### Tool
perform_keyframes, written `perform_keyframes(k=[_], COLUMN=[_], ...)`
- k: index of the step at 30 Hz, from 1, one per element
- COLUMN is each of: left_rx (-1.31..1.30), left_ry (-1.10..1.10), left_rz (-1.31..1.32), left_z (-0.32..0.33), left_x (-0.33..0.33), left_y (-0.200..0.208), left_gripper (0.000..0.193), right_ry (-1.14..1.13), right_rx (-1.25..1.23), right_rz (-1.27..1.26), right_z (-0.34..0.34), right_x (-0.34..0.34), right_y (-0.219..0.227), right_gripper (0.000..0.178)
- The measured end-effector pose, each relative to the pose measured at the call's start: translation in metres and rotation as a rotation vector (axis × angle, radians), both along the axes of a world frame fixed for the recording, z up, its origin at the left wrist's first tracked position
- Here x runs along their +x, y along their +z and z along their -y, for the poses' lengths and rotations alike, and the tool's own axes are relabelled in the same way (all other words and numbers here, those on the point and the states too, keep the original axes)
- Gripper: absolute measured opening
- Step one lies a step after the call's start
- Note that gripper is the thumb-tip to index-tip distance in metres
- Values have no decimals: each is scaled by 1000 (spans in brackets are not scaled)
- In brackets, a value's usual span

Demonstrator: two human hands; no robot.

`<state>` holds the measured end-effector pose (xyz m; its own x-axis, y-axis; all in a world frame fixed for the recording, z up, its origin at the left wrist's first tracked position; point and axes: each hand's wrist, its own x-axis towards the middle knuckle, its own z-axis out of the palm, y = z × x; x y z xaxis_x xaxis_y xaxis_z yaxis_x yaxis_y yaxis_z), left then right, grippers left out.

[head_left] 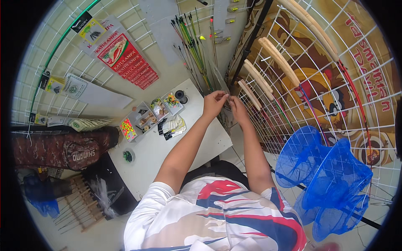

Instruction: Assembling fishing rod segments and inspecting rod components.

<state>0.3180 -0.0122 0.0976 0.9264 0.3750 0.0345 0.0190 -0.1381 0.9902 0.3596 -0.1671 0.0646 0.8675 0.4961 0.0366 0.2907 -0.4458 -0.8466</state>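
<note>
Bare left hand (214, 104) & right hand (238, 109) are pinching narrow, tips nearly meeting, prob. to steady a tiny thin item (228, 95) btwn them (can't ID), w/ clear plastic boxes (177, 111) sitting left, prob. for easy reach

To your far left, a white wire grid (121, 19) covers a pale wall (171, 71). On your right stands a second grid (351, 37), with a brown cartoon cloth (310, 90) behind it. Your white table (142, 163) sits between them, over a pale floor (106, 232), under fairly even light.
</note>
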Motion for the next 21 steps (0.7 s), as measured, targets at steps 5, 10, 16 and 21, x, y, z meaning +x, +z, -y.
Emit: perform_keyframes(k=[5,10,16,21], left_rx=[-28,-61,-64,129], left_ry=[-74,-152,-209,-275], left_rz=[-34,2,4,-3], left_z=[-1,-14,-29,-42], left_x=[15,8,6,12], left_y=[9,-6,-11,-26], left_gripper=[31,53,63,61], right_ry=[-51,-120,-190,-218], right_rx=[31,-148,-51,57], right_rz=[37,54,132,-67], right_z=[-6,-27,-52,-64], right_x=[14,13,23,40], right_y=[-6,-8,-31,-50], right_gripper=[23,17,19,21])
